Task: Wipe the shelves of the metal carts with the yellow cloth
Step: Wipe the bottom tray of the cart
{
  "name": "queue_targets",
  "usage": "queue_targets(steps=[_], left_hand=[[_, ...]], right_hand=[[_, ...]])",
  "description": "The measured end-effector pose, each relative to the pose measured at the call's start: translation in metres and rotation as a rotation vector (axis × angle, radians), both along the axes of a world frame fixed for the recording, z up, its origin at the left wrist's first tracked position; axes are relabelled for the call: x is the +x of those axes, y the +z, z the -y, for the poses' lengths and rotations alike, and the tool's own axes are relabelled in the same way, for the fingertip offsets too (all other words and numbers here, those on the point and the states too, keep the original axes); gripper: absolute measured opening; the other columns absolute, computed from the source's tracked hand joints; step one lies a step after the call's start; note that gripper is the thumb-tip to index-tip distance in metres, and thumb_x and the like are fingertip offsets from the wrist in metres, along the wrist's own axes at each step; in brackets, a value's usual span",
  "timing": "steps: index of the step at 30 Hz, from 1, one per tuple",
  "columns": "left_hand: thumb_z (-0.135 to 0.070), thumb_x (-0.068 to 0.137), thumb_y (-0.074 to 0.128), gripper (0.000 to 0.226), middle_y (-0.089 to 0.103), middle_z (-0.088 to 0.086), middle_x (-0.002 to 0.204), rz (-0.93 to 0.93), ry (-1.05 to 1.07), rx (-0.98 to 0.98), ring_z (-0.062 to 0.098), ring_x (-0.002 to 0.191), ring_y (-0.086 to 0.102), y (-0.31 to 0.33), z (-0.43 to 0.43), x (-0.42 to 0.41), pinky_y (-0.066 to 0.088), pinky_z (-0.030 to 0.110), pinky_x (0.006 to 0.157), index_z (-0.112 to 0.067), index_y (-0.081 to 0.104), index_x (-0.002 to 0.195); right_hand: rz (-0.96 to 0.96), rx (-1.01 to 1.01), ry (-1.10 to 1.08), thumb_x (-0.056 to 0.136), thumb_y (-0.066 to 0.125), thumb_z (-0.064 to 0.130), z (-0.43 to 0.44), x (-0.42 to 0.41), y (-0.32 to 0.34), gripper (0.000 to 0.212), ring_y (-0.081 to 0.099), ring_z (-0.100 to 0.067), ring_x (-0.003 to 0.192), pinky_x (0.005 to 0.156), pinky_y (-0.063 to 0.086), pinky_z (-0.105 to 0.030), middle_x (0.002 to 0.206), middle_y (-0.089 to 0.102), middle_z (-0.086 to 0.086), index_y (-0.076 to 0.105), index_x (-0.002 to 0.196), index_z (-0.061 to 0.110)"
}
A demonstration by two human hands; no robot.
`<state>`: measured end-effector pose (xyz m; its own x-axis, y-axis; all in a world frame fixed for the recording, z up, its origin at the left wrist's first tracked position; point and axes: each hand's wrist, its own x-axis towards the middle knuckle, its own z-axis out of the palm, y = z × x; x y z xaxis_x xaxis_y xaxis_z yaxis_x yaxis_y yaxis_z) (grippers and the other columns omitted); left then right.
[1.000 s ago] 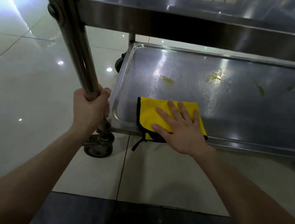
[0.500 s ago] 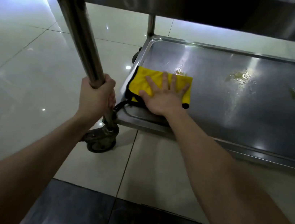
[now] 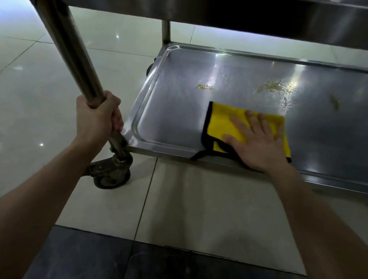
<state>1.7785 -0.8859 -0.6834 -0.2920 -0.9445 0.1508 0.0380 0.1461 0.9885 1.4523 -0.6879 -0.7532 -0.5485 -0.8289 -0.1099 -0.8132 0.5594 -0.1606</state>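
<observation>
A folded yellow cloth (image 3: 223,121) with black edging lies on the bottom shelf (image 3: 178,105) of the metal cart, near the shelf's front rim. My right hand (image 3: 255,144) presses flat on the cloth with straight, spread fingers. My left hand (image 3: 97,117) grips the cart's slanted front-left leg (image 3: 72,52) just above the shelf corner. Yellowish smears (image 3: 273,88) and water droplets sit on the shelf behind the cloth, with a smaller smear (image 3: 204,86) to the left and another smear (image 3: 334,103) farther right.
The shelf above (image 3: 220,5) overhangs the work area close to my head. A caster wheel (image 3: 112,174) stands under the gripped leg. A rear post (image 3: 166,31) rises at the shelf's back-left corner. Glossy pale floor tiles surround the cart; dark tiles lie nearest me.
My right hand slid the cloth from the shelf's left end toward the right along the front rim. The left hand kept its grip on the leg. The camera shifted slightly.
</observation>
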Motion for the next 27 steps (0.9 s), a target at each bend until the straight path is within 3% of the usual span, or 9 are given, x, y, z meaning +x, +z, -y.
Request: queue_targets(steps=[6,9,13,17,22,27], left_hand=[[-0.018,0.082,0.063,0.029,0.043,0.000,0.047,-0.025,0.029,0.014,0.023,0.039,0.037,0.004,-0.003,-0.006,0.041,0.031,0.049,-0.027,0.051,0.057],[-0.015,0.083,0.061,0.032,0.042,-0.001,0.046,-0.044,0.043,0.021,0.022,0.038,0.036,0.005,-0.004,-0.008,0.040,0.030,0.048,-0.027,0.051,0.056],[-0.006,0.088,0.056,0.032,0.039,0.000,0.044,-0.047,0.058,0.015,0.022,0.037,0.035,0.001,-0.005,-0.011,0.037,0.029,0.047,-0.014,0.040,0.061],[-0.003,0.090,0.053,0.033,0.038,-0.001,0.043,-0.060,0.066,0.016,0.020,0.036,0.036,0.001,-0.006,-0.010,0.034,0.029,0.046,-0.012,0.038,0.062],[-0.007,0.088,0.056,0.031,0.040,0.001,0.045,-0.028,0.026,-0.024,0.021,0.036,0.038,0.000,-0.004,-0.004,0.039,0.033,0.047,-0.012,0.041,0.062],[-0.013,0.083,0.060,0.027,0.041,0.002,0.047,-0.002,0.055,0.003,0.024,0.039,0.039,-0.005,0.004,0.000,0.041,0.033,0.048,-0.020,0.045,0.062]], right_hand=[[-0.073,-0.042,-0.066,0.083,0.000,0.100,0.015,-0.015,-0.008,0.087,-0.003,-0.035,0.165,0.119,-0.010,-0.080,0.180,0.003,0.001,0.006,0.161,0.062],[-0.038,-0.043,-0.043,0.080,-0.004,0.102,0.063,0.007,-0.005,0.090,-0.009,-0.043,0.164,0.113,-0.013,-0.084,0.180,-0.002,-0.007,0.002,0.161,0.063],[-0.020,0.003,0.077,0.079,-0.003,0.099,0.147,0.071,0.006,0.092,-0.016,-0.047,0.162,0.108,-0.019,-0.086,0.179,-0.011,-0.012,0.000,0.163,0.061],[-0.036,-0.010,0.210,0.091,0.004,0.090,0.185,0.151,0.005,0.083,-0.018,-0.045,0.162,0.108,-0.021,-0.085,0.179,-0.013,-0.013,0.001,0.166,0.054],[-0.010,-0.056,0.270,0.102,0.013,0.078,0.161,0.152,0.006,0.070,-0.013,-0.033,0.165,0.118,-0.014,-0.078,0.180,-0.007,-0.003,0.006,0.167,0.053],[-0.008,-0.105,0.195,0.101,0.019,0.078,0.076,0.092,-0.002,0.067,-0.007,-0.025,0.166,0.123,-0.016,-0.070,0.181,0.001,0.005,0.014,0.165,0.058]])
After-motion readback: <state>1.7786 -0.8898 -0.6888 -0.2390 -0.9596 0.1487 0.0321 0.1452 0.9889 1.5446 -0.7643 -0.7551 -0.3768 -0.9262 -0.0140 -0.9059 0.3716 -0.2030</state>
